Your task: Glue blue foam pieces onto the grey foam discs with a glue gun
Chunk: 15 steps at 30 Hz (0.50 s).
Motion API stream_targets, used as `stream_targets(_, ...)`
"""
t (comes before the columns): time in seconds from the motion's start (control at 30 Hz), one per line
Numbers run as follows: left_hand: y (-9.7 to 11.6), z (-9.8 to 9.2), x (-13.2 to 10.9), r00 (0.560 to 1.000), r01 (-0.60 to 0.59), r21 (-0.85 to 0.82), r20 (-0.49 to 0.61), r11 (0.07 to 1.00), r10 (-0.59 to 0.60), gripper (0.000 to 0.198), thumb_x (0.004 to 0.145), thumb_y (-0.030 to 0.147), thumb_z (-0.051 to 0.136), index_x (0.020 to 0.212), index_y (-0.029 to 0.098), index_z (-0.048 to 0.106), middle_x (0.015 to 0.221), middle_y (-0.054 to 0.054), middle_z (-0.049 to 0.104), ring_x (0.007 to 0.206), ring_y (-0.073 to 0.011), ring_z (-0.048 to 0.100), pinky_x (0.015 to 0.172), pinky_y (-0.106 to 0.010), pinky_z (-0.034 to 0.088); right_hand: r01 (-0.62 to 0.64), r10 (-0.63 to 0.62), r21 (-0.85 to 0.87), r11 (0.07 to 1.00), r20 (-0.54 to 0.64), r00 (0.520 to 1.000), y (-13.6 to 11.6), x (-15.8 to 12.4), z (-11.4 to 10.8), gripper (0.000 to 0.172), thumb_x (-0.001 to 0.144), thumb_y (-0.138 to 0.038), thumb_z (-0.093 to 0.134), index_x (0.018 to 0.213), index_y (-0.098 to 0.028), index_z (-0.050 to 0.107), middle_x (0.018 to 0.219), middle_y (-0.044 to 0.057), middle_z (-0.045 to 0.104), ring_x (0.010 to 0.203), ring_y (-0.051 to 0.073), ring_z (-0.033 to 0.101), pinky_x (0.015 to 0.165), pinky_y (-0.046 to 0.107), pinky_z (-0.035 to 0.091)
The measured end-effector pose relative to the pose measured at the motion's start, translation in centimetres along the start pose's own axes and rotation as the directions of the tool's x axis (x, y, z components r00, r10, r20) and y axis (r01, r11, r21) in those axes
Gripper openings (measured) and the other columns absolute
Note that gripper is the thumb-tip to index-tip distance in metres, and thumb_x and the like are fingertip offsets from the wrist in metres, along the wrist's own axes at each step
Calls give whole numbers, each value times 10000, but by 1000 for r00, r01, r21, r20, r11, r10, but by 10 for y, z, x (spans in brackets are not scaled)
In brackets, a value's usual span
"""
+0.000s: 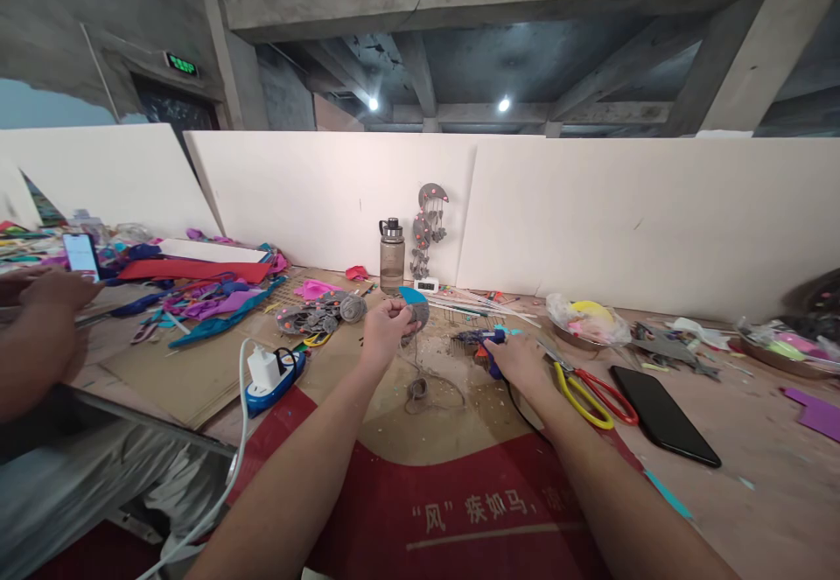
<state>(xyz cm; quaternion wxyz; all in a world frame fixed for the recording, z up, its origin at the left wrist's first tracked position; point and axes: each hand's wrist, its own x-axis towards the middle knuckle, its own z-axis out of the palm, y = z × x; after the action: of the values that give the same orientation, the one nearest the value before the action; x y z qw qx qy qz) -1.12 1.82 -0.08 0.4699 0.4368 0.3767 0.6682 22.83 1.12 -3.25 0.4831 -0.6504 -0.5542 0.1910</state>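
Pinched in my left hand (384, 331) is a small grey yarn-wrapped piece (418, 312) with a blue felt part (412, 296) at its top. Grey yarn trails down from it to a small ball (417, 389) on the board. My right hand (515, 359) is closed around the handle of a blue glue gun (491, 340), whose nozzle points left over the board. Its black cord runs below my right wrist. Just right of that hand lie scissors with red and yellow handles (594, 394). Grey yarn pieces with pink dots (315, 316) lie left of my left hand.
A water bottle (392, 256) stands by the white panel, where a grey moon-shaped hanging ornament (431, 213) is mounted. A black phone (664, 414) lies at right. A blue power strip (276, 387) sits at left, near another person's hands (56, 287). Behind the scissors is a bowl (584, 335).
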Motion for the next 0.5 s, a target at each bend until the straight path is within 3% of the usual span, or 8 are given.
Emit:
stream_targets(0.07, -2, 0, 0, 1000, -19, 48, 7, 999, 18, 174, 660, 279, 707, 719, 152, 603, 648, 7, 639, 612, -138, 648, 717, -331, 578, 65, -83, -116, 991, -163, 983, -9, -5, 0, 303, 665, -311, 739, 706, -233, 449, 786, 112, 620, 938, 292, 604, 662, 332, 476)
stream_targets(0.1, -3, 0, 0, 999, -37, 88, 11, 995, 37, 165, 676, 285, 691, 733, 153, 610, 655, 0, 649, 618, -144, 654, 706, -323, 572, 97, -117, -124, 988, -172, 978, -18, -10, 3, 295, 674, -326, 723, 715, -232, 447, 799, 99, 616, 936, 282, 600, 698, 343, 481)
stream_targets(0.17, -3, 1, -3, 995, -104, 197, 30, 975, 100, 150, 711, 295, 655, 760, 157, 624, 669, -13, 667, 642, -156, 665, 682, -298, 553, 159, -158, 33, 987, -17, 987, -40, -22, 16, 200, 745, -346, 627, 773, -230, 467, 771, 41, 604, 825, 220, 607, 730, 343, 482)
stream_targets(0.23, -2, 0, -7, 978, -206, 334, 50, 920, 201, 136, 734, 291, 629, 776, 162, 636, 688, -21, 682, 667, -161, 668, 660, -270, 528, 163, -201, 274, 948, 117, 973, -64, -35, 36, 238, 719, -340, 624, 854, -228, 462, 825, 14, 613, 787, 180, 603, 749, 328, 484)
stream_targets(0.37, 1, -2, -10, 927, -358, 524, 98, 773, 363, 111, 764, 266, 599, 791, 170, 646, 740, -24, 702, 681, -151, 657, 643, -243, 489, -135, -94, 621, 772, 321, 942, -97, -51, 74, 465, 607, -244, 673, 965, -237, 377, 821, -19, 643, 755, 156, 624, 741, 310, 487)
stream_targets(0.43, 2, -3, -10, 918, -374, 544, 104, 751, 382, 109, 777, 262, 590, 797, 171, 646, 743, -22, 702, 665, -144, 652, 626, -236, 476, -240, -50, 691, 682, 372, 927, -102, -53, 82, 487, 585, -209, 663, 967, -240, 362, 743, -47, 621, 652, 132, 592, 701, 305, 487)
stream_targets(0.5, 3, -4, -10, 921, -364, 543, 90, 757, 378, 94, 771, 250, 601, 790, 170, 646, 738, -20, 699, 658, -142, 650, 629, -236, 475, -282, -19, 697, 659, 391, 920, -100, -51, 83, 453, 601, -242, 662, 954, -243, 378, 685, -74, 563, 547, 104, 513, 615, 289, 470)
